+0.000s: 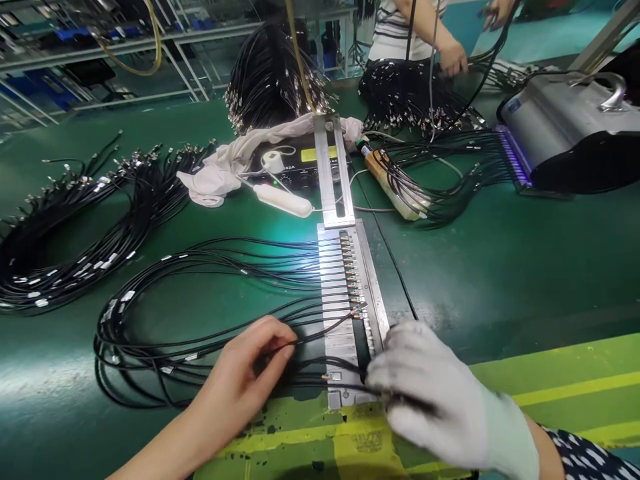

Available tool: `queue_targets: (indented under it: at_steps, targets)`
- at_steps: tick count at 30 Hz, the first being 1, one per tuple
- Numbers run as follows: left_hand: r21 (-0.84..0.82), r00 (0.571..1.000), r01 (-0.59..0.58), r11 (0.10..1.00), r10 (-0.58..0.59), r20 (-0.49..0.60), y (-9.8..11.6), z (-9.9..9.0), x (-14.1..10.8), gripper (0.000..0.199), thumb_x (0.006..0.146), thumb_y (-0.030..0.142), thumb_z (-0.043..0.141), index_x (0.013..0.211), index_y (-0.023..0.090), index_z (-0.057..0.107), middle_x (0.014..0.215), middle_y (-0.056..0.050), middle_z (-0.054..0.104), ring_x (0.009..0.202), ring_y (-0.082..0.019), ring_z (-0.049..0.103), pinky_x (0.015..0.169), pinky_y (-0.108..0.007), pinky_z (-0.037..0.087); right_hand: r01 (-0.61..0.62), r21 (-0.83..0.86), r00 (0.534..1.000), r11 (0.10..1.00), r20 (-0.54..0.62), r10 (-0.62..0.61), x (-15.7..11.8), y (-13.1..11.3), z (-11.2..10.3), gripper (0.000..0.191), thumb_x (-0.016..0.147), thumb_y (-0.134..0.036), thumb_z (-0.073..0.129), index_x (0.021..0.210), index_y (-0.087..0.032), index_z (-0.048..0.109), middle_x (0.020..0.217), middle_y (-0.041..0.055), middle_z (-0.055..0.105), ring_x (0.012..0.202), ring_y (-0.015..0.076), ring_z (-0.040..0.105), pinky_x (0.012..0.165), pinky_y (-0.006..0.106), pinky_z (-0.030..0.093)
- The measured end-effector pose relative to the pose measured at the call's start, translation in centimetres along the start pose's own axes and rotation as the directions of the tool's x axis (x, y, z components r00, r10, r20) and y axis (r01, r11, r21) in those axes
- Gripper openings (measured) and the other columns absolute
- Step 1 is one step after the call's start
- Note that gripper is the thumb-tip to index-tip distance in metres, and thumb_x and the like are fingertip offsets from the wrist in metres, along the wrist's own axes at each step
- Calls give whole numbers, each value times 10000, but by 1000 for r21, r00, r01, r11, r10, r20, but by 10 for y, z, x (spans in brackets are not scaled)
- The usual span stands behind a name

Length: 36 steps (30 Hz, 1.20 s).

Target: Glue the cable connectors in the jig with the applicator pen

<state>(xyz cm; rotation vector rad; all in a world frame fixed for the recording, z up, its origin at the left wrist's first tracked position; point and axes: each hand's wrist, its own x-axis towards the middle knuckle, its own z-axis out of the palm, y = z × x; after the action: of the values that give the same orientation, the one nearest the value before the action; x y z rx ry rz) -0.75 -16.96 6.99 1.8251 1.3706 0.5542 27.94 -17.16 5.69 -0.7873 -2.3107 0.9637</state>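
Note:
My bare left hand (247,370) pinches a thin black cable (320,331) between thumb and fingertips, just left of the slotted metal fixture (340,347). That cable's end lies at the fixture's row of slots, near several other cable ends with orange wires (350,267) seated side by side. My right hand (435,393), in a white glove, is curled over the fixture's lower end around black cables (345,387); the fingers are partly blurred and hide the cable ends. The cables loop back in a bundle (120,333) on the left.
Behind the fixture stand a black control box (295,167) with a white cloth (240,153) and a white handheld piece (283,201). A grey machine with purple light (565,127) is at right. Cable bundles (75,247) lie left. A co-worker's hand (453,59) is beyond.

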Motion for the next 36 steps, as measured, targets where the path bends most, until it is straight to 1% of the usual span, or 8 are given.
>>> queue_targets:
  at_steps: [3,6,9,13,20,28,32,36]
  targets:
    - [52,997,-54,997,52,56,-1,15,7,143,959,189,485,1086,249,515,944,3,543,850,-118,523,755,-220,431,139,-80,985,987,115,-130,-2,-10,-2,330,1024,-339,344,996,-179,631,810,47,681,757,201,538,828,423,417]
    - [62,990,-99,993,92,105,1,27,15,237,958,166,483,1174,263,477,1034,-11,534,934,-122,519,820,-227,431,159,-125,986,979,60,-153,-2,-1,-12,286,1008,-332,403,1129,-165,601,888,57,696,803,210,562,859,430,414]
    - [29,981,-155,987,150,119,2,31,23,219,962,134,472,1142,256,501,1027,-11,540,945,-113,524,826,-215,431,-15,-138,990,990,-143,-5,1,25,-26,242,979,-317,492,1167,-202,591,958,52,682,888,220,580,874,424,419]
    - [21,960,-253,967,249,127,-2,21,31,278,959,92,472,1169,255,554,957,-3,552,878,-94,545,775,-183,438,-286,-2,903,958,-336,268,12,55,-35,190,974,-273,519,1134,-262,620,1024,28,672,978,209,591,867,374,459]
    - [192,903,-377,906,313,295,-5,-2,37,458,947,35,372,1345,218,507,1009,-47,564,869,-98,576,765,-167,463,-377,54,884,925,-276,377,19,62,-33,146,974,-291,543,1074,-279,648,999,4,671,963,192,584,851,351,456]
    - [170,886,-395,903,325,332,-12,4,43,479,949,57,363,1376,247,467,1075,-59,580,935,-133,570,811,-208,471,-368,8,894,930,-269,357,23,62,-35,139,971,-266,533,1031,-249,658,932,22,686,869,200,609,789,367,451]
    - [439,915,-401,804,325,241,-16,12,24,559,939,47,357,1446,275,405,1070,-73,558,950,-194,508,851,-314,410,-368,-1,892,930,-281,353,20,65,-35,163,972,-271,513,1069,-254,643,980,31,689,893,205,618,801,360,462]
    - [598,898,-440,670,333,288,-17,20,14,628,924,25,336,1514,229,269,931,-44,587,804,-197,479,733,-335,331,-374,-95,899,923,-283,335,24,62,-32,211,946,-295,546,1144,-258,609,915,20,654,871,208,587,815,362,431]
